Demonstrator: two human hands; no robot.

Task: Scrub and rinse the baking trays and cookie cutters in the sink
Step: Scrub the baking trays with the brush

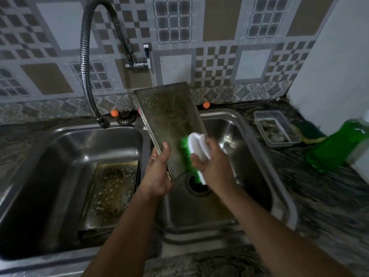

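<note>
We're over a double sink [259, 136], centre frame. Our left hand [157, 172] grips a baking tray [169, 120] by its lower left edge, fingers wrapped behind, thumb up along the rim. Tray stands tilted over the right basin, top end leaning toward the tiled wall [219, 27], surface dull w/ pale soapy specks. Our right hand [211, 162] is closed round a scrub brush [196, 150]: white back in the palm, green bristles pressed against the tray's lower right part, just above the drain [197, 186].

Lower left of frame, a second tray [111, 192] lies in the left basin, leaning on the basin's right wall, brown staining and white flecks across it. Flexible metal faucet hose [85, 62] arcs down the upper left, nozzle hanging near the left basin's back rim; can't tell if water's running. Tap valve [139, 62] is on the wall, upper centre.

Right side: clear plastic container [277, 128] on the dark counter [329, 196], sponge [311, 134] just beside it, then a green dish soap bottle [335, 146] at the right edge, blurred. Two small orange things [114, 113] sit along the back ledge, either side of the tray. No cookie cutters in view that we can make out.
</note>
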